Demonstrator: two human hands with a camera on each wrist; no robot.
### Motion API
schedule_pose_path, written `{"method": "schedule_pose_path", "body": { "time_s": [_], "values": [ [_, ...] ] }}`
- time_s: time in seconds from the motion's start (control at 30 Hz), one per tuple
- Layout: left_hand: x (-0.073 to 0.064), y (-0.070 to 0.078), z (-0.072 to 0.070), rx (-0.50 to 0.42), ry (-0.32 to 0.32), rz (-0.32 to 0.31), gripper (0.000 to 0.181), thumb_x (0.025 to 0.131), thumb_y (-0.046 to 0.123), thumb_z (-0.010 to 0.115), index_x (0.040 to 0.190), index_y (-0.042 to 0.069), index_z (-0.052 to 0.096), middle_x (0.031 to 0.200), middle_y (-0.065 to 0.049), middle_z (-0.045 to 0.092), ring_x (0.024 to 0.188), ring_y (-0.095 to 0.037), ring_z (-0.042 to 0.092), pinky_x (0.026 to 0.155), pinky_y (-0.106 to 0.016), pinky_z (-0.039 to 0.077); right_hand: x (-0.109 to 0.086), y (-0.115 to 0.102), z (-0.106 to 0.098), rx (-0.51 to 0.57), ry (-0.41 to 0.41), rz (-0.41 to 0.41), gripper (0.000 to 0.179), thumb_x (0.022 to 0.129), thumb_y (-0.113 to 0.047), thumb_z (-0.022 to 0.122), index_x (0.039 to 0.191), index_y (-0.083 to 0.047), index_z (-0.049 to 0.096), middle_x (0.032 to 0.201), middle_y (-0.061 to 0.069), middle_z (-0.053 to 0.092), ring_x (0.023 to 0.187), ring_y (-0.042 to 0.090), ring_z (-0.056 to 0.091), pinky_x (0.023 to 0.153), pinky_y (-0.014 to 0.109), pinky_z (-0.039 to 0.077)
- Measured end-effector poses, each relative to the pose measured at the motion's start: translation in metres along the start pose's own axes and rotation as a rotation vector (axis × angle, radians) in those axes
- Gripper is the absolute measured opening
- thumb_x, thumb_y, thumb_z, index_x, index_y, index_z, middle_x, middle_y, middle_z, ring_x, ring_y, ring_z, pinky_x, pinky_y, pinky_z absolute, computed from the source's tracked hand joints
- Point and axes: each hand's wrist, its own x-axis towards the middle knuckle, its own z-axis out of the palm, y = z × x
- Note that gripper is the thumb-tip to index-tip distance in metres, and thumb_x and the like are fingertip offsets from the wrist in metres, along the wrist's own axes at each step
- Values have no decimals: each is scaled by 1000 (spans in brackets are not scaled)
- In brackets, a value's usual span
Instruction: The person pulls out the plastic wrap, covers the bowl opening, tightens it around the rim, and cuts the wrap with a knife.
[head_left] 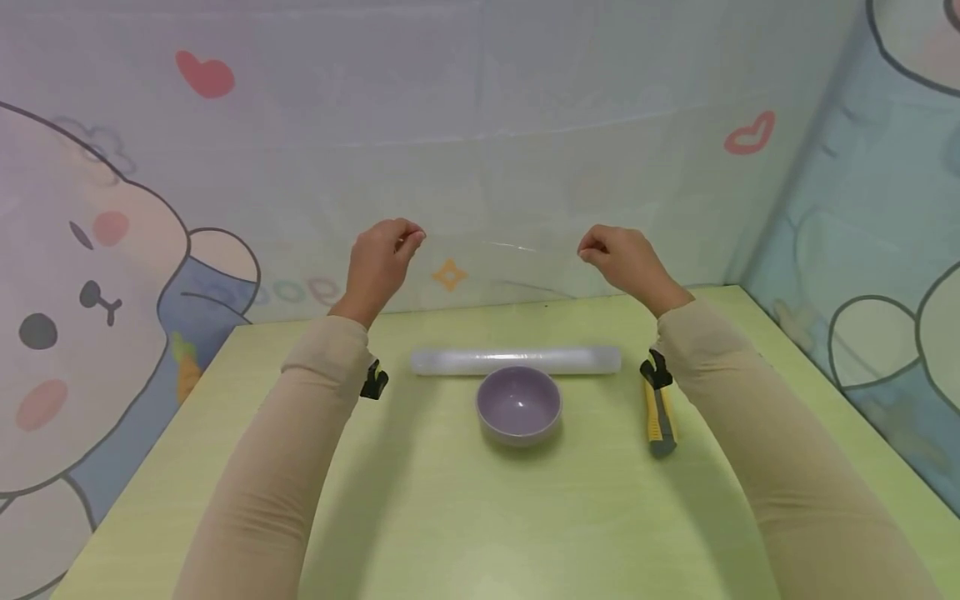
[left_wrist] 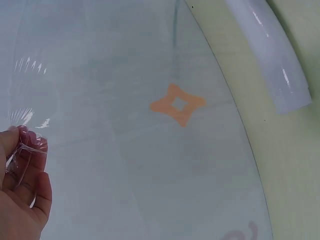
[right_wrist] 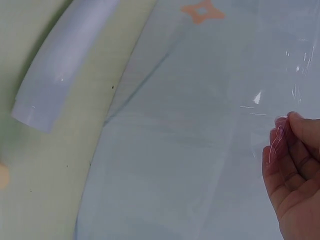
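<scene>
A clear sheet of cling film (head_left: 517,246) spans the air between both hands, showing mainly by its glints. My left hand (head_left: 381,265) pinches one corner of it between thumb and fingers; bunched film (left_wrist: 25,149) shows there in the left wrist view. On the other side my right hand (head_left: 626,257) pinches the opposite corner, with crumpled film (right_wrist: 280,137) against its fingers. Below and nearer lies the cling film roll (head_left: 517,361), crosswise on the table. A purple bowl (head_left: 519,406) stands upright just in front of the roll.
To the right of the bowl, a yellow and grey box cutter (head_left: 660,421) lies on the light green table (head_left: 480,517), partly behind the right wrist strap (head_left: 656,369). A printed cloth backdrop (head_left: 480,167) rises behind the table and along its sides.
</scene>
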Motion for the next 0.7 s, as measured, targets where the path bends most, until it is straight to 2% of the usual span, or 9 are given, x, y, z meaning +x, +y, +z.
{"method": "schedule_pose_path", "body": {
  "time_s": [0.17, 0.4, 0.7],
  "values": [
    [1, -1, -3, 10, 14, 11, 27, 95, 25, 51, 103, 4, 65, 95, -13, 66, 86, -27, 63, 78, -40, 48, 4, -3, -1, -16, 11, -12, 17, 95, -15, 51, 102, -3, 60, 100, 17, 63, 88, 29, 55, 78, 43, 43],
    [3, -3, -8, 22, 23, -20, 26, 95, 24, 50, 103, 5, 65, 96, -13, 67, 88, -27, 62, 80, -41, 47, 8, -10, -3, -34, 12, -28, 17, 94, -14, 53, 103, -1, 60, 100, 18, 63, 89, 29, 56, 81, 43, 43],
    [3, 0, -9, 15, 29, -9, 27, 95, 26, 51, 103, 5, 66, 95, -12, 67, 87, -27, 61, 80, -40, 47, 2, -12, -7, -21, 6, -6, 18, 95, -16, 51, 103, -2, 60, 102, 18, 63, 91, 30, 56, 83, 44, 43]
  ]
}}
